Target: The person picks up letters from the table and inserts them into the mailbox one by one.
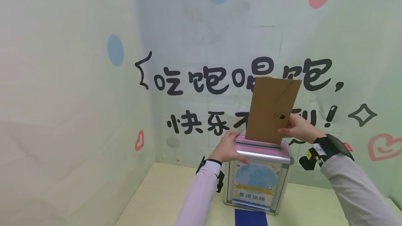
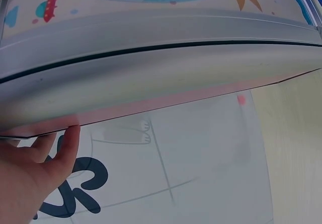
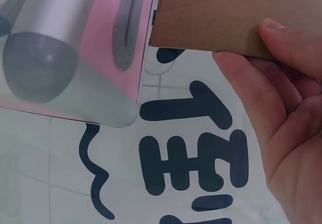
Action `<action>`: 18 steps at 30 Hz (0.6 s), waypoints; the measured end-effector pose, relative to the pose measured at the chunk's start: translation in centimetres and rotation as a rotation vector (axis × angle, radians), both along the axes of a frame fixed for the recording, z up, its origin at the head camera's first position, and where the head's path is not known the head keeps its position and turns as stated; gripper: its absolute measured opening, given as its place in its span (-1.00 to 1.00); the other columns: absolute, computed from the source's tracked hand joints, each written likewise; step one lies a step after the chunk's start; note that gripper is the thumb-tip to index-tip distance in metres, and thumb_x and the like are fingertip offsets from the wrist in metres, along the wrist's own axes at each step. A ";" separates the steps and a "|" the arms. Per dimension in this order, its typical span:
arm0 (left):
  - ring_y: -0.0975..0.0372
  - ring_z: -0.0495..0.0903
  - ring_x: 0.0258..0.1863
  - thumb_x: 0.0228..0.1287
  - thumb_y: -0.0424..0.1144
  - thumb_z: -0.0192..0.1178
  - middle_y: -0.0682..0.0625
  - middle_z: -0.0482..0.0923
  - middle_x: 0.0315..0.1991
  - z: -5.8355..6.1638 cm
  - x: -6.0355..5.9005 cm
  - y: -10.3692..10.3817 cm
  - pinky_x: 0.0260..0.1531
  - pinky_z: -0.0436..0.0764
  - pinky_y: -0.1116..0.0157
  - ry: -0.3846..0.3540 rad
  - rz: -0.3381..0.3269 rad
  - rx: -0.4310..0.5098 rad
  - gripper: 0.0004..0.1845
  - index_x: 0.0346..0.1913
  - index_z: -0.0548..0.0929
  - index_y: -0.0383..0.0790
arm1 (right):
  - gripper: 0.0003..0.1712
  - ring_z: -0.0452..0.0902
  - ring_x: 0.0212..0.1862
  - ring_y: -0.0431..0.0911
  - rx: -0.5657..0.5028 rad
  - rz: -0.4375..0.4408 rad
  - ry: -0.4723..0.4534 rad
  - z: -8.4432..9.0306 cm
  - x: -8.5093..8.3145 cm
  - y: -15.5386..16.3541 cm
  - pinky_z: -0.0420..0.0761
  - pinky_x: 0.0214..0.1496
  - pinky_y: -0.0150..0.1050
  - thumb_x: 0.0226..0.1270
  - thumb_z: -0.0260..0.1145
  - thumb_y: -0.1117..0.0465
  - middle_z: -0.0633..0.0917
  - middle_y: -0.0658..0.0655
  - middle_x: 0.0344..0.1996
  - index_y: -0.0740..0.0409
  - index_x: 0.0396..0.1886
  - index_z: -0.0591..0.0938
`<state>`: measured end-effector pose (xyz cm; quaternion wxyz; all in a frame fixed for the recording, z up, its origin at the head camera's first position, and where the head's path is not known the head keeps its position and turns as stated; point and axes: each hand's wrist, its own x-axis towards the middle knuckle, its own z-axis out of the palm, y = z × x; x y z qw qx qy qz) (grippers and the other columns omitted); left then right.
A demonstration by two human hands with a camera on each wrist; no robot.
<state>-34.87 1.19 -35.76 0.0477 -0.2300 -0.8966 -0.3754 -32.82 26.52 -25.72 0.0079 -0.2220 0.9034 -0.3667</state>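
Observation:
A brown kraft envelope point(image 1: 270, 104) stands upright over the pink top of a silver-framed letter box point(image 1: 260, 151). My right hand point(image 1: 298, 128) pinches the envelope's right edge between thumb and fingers. Its lower edge is close over the box's slot point(image 1: 259, 144) in the head view; in the right wrist view the envelope point(image 3: 216, 17) lies just beyond the pink top's edge. My left hand point(image 1: 226, 148) holds the box's top left corner, thumb on the front and fingers at the back edge. The left wrist view shows those fingers point(image 2: 68, 151) against the pink rim.
A dark blue flat piece point(image 1: 250, 217) lies on the pale table point(image 1: 163, 187) in front of the box. The box front bears a blue moon picture point(image 1: 255, 179). A wall sheet point(image 1: 201, 37) with black lettering rises right behind, and another wall point(image 1: 69, 97) stands at the left.

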 end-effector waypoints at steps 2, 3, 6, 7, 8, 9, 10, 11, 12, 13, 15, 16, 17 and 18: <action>0.13 0.32 0.10 -0.51 0.01 0.55 -0.04 0.18 0.24 0.1 0.2 0.0 0.02 0.43 0.22 -0.002 -0.001 -0.010 0.14 0.32 0.25 -0.14 | -0.44 0.43 0.02 0.35 0.012 -0.001 0.014 -0.3 -0.1 0.0 0.58 -0.15 -0.04 0.18 0.22 0.37 0.42 0.55 0.05 0.44 0.15 0.25; 0.12 0.31 0.13 -0.50 0.02 0.55 -0.05 0.17 0.25 0.1 0.3 0.0 0.04 0.43 0.20 -0.002 -0.001 -0.016 0.14 0.33 0.23 -0.14 | -0.44 0.43 0.02 0.35 0.017 0.000 0.023 -0.5 -0.1 0.0 0.59 -0.16 -0.04 0.17 0.23 0.37 0.43 0.54 0.04 0.43 0.14 0.26; 0.11 0.29 0.17 -0.49 0.04 0.54 -0.05 0.16 0.26 0.2 0.2 -0.1 0.06 0.42 0.19 0.006 -0.002 -0.029 0.15 0.34 0.22 -0.14 | -0.46 0.46 -0.01 0.33 0.025 0.007 0.049 -0.8 -0.4 -0.2 0.60 -0.19 -0.05 0.15 0.24 0.37 0.46 0.51 0.00 0.42 0.12 0.29; 0.11 0.29 0.16 -0.49 0.04 0.54 -0.05 0.16 0.26 0.2 0.2 -0.1 0.06 0.42 0.19 0.007 -0.002 -0.032 0.15 0.34 0.22 -0.14 | -0.46 0.47 -0.02 0.32 0.025 0.012 0.051 -0.9 -0.5 -0.2 0.60 -0.19 -0.05 0.15 0.24 0.38 0.47 0.51 0.00 0.42 0.11 0.29; 0.12 0.29 0.16 -0.48 0.03 0.54 -0.05 0.16 0.26 0.2 0.2 -0.1 0.06 0.42 0.19 0.007 -0.003 -0.033 0.15 0.34 0.22 -0.15 | -0.46 0.47 -0.03 0.31 0.022 0.019 0.048 -1.0 -0.5 -0.3 0.60 -0.18 -0.05 0.14 0.23 0.39 0.47 0.51 -0.01 0.42 0.11 0.30; 0.12 0.29 0.15 -0.48 0.04 0.54 -0.04 0.16 0.26 0.2 0.2 -0.1 0.06 0.42 0.20 0.008 -0.002 -0.033 0.15 0.33 0.22 -0.15 | -0.46 0.48 -0.03 0.30 0.020 0.023 0.041 -1.1 -0.5 -0.4 0.60 -0.18 -0.05 0.14 0.23 0.39 0.48 0.51 -0.01 0.43 0.11 0.30; 0.12 0.30 0.15 -0.48 0.03 0.54 -0.04 0.17 0.26 0.2 0.2 -0.1 0.06 0.42 0.20 0.008 -0.002 -0.034 0.15 0.33 0.22 -0.15 | -0.47 0.49 -0.04 0.30 0.022 0.024 0.031 -1.2 -0.5 -0.4 0.60 -0.18 -0.04 0.14 0.22 0.40 0.48 0.51 -0.02 0.44 0.11 0.29; 0.13 0.30 0.14 -0.48 0.03 0.54 -0.04 0.17 0.25 0.3 0.2 -0.1 0.06 0.42 0.21 0.007 -0.002 -0.034 0.14 0.33 0.22 -0.15 | -0.47 0.49 -0.04 0.29 0.027 0.023 0.023 -1.3 -0.5 -0.5 0.60 -0.17 -0.04 0.14 0.22 0.41 0.48 0.51 -0.02 0.45 0.11 0.29; 0.13 0.30 0.14 -0.48 0.03 0.54 -0.04 0.17 0.25 0.3 0.2 -0.1 0.06 0.42 0.21 0.006 -0.002 -0.033 0.14 0.33 0.23 -0.15 | -0.46 0.49 -0.04 0.30 0.030 0.022 0.014 -1.5 -0.4 -0.6 0.59 -0.17 -0.03 0.14 0.21 0.42 0.48 0.52 -0.02 0.46 0.12 0.29; 0.13 0.30 0.13 -0.47 0.02 0.54 -0.04 0.17 0.25 0.3 0.2 -0.1 0.06 0.41 0.21 0.004 -0.002 -0.034 0.14 0.33 0.23 -0.15 | -0.46 0.49 -0.04 0.30 0.040 0.014 0.009 -1.6 -0.4 -0.6 0.58 -0.15 -0.01 0.14 0.21 0.42 0.48 0.52 -0.01 0.46 0.12 0.28; 0.13 0.30 0.14 -0.47 0.02 0.54 -0.04 0.17 0.25 0.3 0.2 -0.1 0.07 0.41 0.20 0.002 -0.002 -0.035 0.13 0.33 0.23 -0.15 | -0.47 0.49 -0.04 0.29 0.066 -0.002 0.013 -1.9 -0.4 -0.6 0.58 -0.15 -0.01 0.14 0.21 0.42 0.49 0.51 -0.03 0.46 0.11 0.29; 0.12 0.29 0.16 -0.47 0.02 0.54 -0.04 0.17 0.26 0.2 0.2 -0.1 0.07 0.41 0.20 0.001 -0.001 -0.036 0.13 0.33 0.23 -0.15 | -0.47 0.48 -0.04 0.29 0.076 -0.007 0.018 -2.0 -0.4 -0.6 0.58 -0.15 -0.01 0.14 0.21 0.42 0.49 0.50 -0.04 0.46 0.11 0.30; 0.12 0.28 0.16 -0.47 0.02 0.54 -0.04 0.17 0.26 0.2 0.2 0.0 0.07 0.41 0.19 -0.001 0.000 -0.037 0.13 0.33 0.23 -0.15 | -0.47 0.48 -0.05 0.28 0.084 -0.011 0.027 -2.1 -0.4 -0.5 0.58 -0.14 0.00 0.13 0.22 0.42 0.50 0.48 -0.05 0.45 0.11 0.31; 0.12 0.28 0.17 -0.47 0.02 0.54 -0.04 0.16 0.27 0.2 0.2 0.0 0.08 0.41 0.19 -0.003 0.001 -0.037 0.13 0.33 0.23 -0.14 | -0.48 0.49 -0.05 0.27 0.091 -0.012 0.034 -2.3 -0.4 -0.5 0.58 -0.14 0.00 0.13 0.22 0.42 0.51 0.47 -0.06 0.44 0.10 0.31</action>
